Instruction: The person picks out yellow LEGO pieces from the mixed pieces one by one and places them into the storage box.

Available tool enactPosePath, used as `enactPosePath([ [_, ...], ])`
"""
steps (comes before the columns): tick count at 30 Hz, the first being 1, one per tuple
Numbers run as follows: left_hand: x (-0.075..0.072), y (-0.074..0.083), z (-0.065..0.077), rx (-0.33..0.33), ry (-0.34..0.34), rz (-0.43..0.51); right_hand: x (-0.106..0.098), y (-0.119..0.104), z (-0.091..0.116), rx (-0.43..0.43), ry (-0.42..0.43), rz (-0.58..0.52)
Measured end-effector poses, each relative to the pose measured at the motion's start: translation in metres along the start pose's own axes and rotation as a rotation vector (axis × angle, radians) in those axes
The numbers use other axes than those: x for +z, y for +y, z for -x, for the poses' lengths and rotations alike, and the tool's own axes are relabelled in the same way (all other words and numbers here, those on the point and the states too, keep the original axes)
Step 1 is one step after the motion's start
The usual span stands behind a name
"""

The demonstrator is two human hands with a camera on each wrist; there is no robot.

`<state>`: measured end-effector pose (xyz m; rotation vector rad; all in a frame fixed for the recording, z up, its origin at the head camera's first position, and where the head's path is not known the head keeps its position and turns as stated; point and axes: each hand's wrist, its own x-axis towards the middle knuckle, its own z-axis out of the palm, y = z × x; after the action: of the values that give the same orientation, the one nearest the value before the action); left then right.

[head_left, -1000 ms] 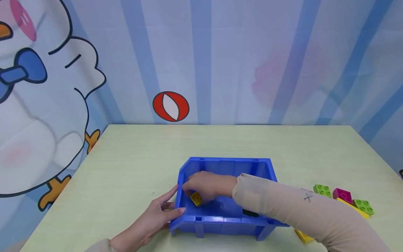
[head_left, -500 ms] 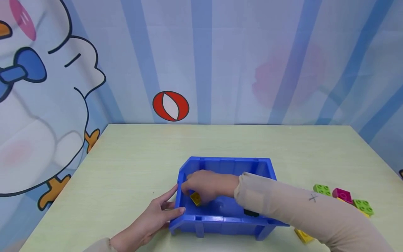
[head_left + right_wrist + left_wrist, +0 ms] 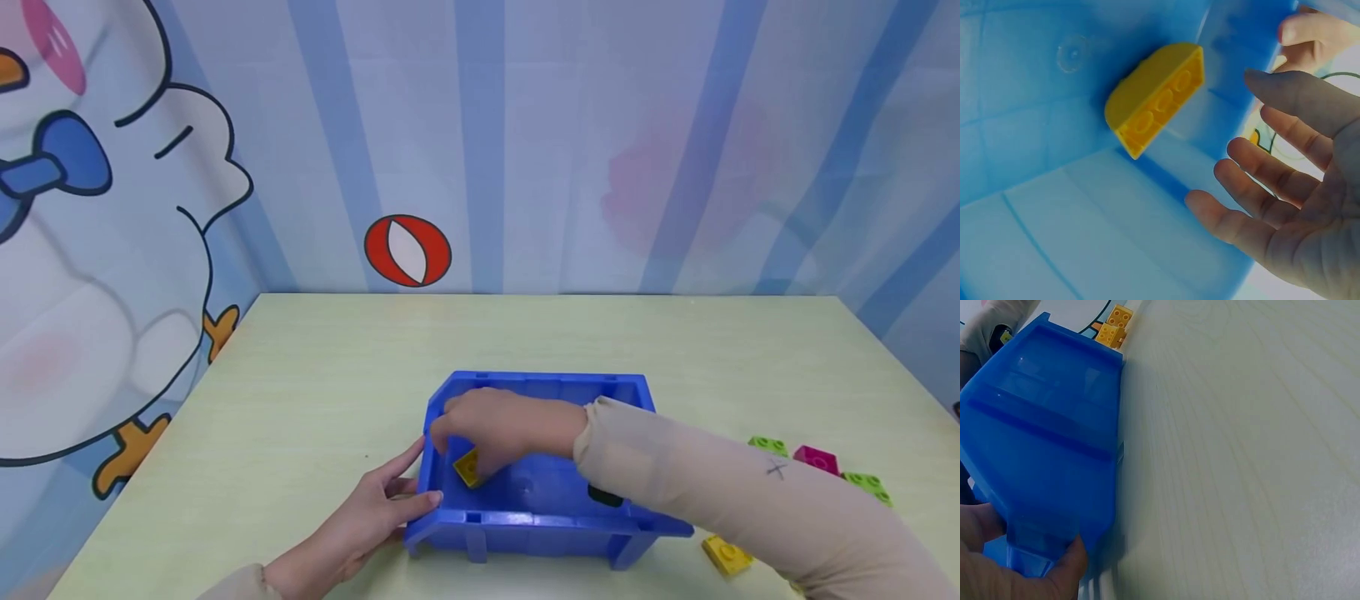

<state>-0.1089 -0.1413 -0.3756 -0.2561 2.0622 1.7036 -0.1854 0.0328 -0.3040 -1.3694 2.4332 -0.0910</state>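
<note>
A blue plastic bin (image 3: 525, 521) stands on the table. My left hand (image 3: 371, 508) grips its left end, and in the left wrist view the thumb (image 3: 1069, 565) presses on the rim. Inside the bin, toward the left end, lies a yellow toy brick (image 3: 467, 468). In the right wrist view this brick (image 3: 1157, 94) has a rounded back and its hollow side with round tubes shows. My right hand (image 3: 491, 423) hangs over it within the bin. Its fingers (image 3: 1266, 172) are spread and loosely bent, apart from the brick, holding nothing.
Right of the bin, partly behind my right sleeve (image 3: 697, 467), lie green bricks (image 3: 867, 486), a magenta brick (image 3: 816, 460) and a yellow brick (image 3: 726, 554). A printed cloth backdrop (image 3: 555, 167) rises behind the table's far edge.
My right hand has lifted a little inside the bin and its forearm has shifted slightly right, uncovering more of the yellow brick on the table. The left hand has not moved.
</note>
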Motion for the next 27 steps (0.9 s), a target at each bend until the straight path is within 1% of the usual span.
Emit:
enactPosePath([
  [4,0.0,0.001,0.0,-0.008,-0.005,-0.006,-0.006,-0.001,0.005,-0.012,0.02,-0.029],
  [8,0.0,0.001,0.0,-0.006,-0.008,-0.003,-0.014,-0.002,0.011,0.009,0.033,-0.052],
  [13,0.001,0.001,0.0,-0.003,0.014,0.005,-0.022,-0.002,0.018,0.021,0.061,-0.038],
  [18,0.001,0.001,-0.001,-0.004,0.017,0.0,-0.028,-0.001,0.023,0.025,0.089,-0.032],
  [23,0.001,0.001,-0.001,-0.008,0.009,0.001,-0.036,0.001,0.029,0.029,0.114,-0.043],
  [27,0.001,0.002,-0.001,-0.015,-0.004,-0.006,-0.04,0.002,0.033,0.04,0.115,-0.05],
])
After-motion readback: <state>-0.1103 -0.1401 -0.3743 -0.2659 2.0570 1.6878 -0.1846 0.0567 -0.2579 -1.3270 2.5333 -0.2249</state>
